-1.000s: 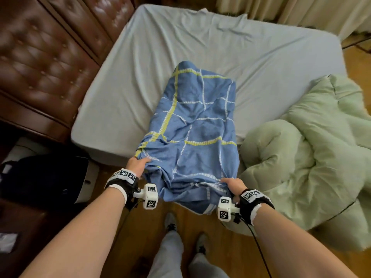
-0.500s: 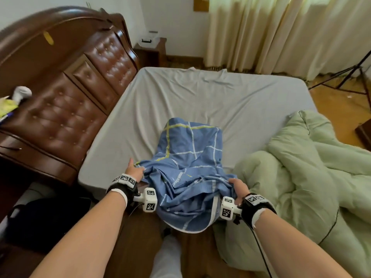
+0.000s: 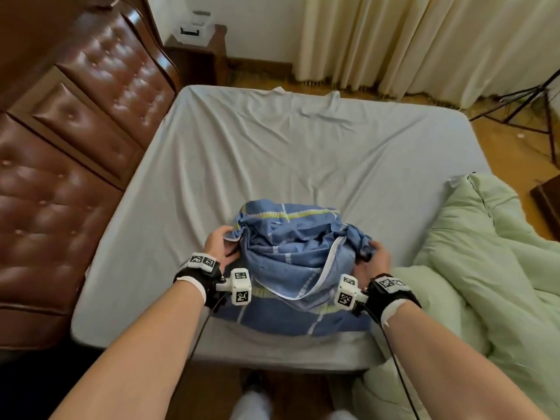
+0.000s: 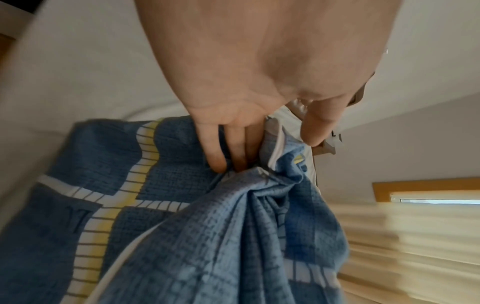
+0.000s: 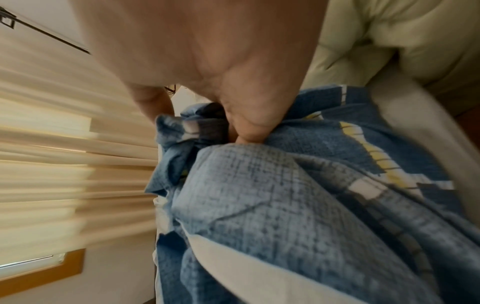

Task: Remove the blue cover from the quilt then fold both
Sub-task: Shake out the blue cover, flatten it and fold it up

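Cover (image 3: 291, 262) bunched on the near part of the bed (image 3: 303, 153), off the quilt (image 3: 485, 268) (green, heaped at the bed's right edge, spilling down). Left hand (image 3: 218, 246) grips the cover's left edge, fingers (image 4: 215, 152) dug into a fold. Right hand (image 3: 373, 258) clutches the right-side bunch, fingers curled around the cloth. Both wrist views motion-blurred.

Open grey bed sheet (image 3: 303, 153) beyond the bunched blue cover (image 3: 291, 253), clear to the far edge. Tufted leather headboard (image 3: 75, 153) walls the left side. Green quilt (image 3: 485, 268) heaped just right of the cover, blocks that flank.
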The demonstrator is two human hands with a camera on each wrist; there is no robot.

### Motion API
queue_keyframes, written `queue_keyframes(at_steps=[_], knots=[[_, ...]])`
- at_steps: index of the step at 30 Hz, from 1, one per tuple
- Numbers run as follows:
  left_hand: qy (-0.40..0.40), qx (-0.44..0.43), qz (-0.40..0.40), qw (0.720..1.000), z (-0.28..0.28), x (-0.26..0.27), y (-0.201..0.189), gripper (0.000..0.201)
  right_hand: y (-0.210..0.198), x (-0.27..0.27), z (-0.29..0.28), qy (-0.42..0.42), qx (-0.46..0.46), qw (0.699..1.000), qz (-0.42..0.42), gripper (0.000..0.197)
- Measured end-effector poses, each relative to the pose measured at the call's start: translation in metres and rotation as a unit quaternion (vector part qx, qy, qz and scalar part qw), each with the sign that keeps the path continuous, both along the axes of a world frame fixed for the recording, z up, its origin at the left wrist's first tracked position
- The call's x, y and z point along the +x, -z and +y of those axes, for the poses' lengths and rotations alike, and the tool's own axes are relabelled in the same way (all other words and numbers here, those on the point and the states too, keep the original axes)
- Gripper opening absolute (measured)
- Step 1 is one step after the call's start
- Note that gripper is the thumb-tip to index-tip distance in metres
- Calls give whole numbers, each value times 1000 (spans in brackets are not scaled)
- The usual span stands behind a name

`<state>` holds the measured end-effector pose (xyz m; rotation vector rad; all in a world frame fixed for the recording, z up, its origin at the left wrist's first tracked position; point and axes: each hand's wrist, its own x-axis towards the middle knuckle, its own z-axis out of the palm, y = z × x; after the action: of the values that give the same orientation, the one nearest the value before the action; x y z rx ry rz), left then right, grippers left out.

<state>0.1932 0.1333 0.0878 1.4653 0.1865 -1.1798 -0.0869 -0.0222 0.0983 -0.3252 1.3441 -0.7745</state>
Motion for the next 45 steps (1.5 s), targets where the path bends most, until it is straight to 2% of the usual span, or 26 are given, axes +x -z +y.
queue_keyframes(at_steps=[2,3,5,6,7,8,10,11,13,15,17,20,22,25,28,29,32,34,37,39,41,45], knots=[[-2,-38,0,999,-35,16,15,33,18,20,-33,18,-9,1000,17,19],[-15,-49,-16,999,-50,25,22,46,31,27,-52,9,-16,1000,14,17],[-16,-9,-71,997,-73,41,45,76,58,35,-78,-10,-62,997,50,43],[1,27,-94,995,-78,45,56,81,71,38,-83,-46,-88,990,100,53],[20,63,-98,993,-77,42,64,76,86,36,-84,-98,-104,977,161,63],[33,92,-93,991,-75,38,70,58,97,35,-80,-139,-98,964,202,71],[64,146,-90,983,-73,27,84,10,116,28,-71,-222,-56,942,247,86],[91,172,-89,977,-72,22,95,12,126,24,-70,-266,-28,927,262,85],[162,212,-119,956,-75,11,117,19,144,19,-71,-344,-2,896,282,72],[199,229,-164,938,-85,2,134,20,164,19,-77,-386,0,880,277,62],[245,221,-204,922,-97,-7,148,47,180,26,-83,-425,-3,865,265,55],[345,235,-289,862,-114,-8,171,65,200,48,-88,-469,-14,839,274,50],[372,237,-328,835,-131,2,184,72,211,69,-96,-477,-65,829,284,59],[408,239,-358,805,-162,21,205,80,230,96,-125,-454,-167,805,342,76],[484,290,-386,730,-186,35,232,88,244,113,-159,-476,-188,752,415,96],[505,301,-377,716,-193,38,240,91,250,118,-168,-490,-182,739,425,101],[532,312,-362,699,-209,44,265,100,271,132,-184,-532,-160,709,434,116],[541,331,-377,674,-217,50,282,106,292,141,-190,-557,-132,688,447,125],[568,348,-364,651,-225,68,306,122,316,152,-197,-628,-55,620,466,135],[587,352,-350,640,-230,81,327,127,334,162,-204,-656,-13,587,475,137],[592,353,-349,635,-232,87,347,128,353,171,-205,-662,-10,572,483,139],[582,357,-361,635,-236,83,373,127,381,177,-198,-647,-24,564,512,144]])
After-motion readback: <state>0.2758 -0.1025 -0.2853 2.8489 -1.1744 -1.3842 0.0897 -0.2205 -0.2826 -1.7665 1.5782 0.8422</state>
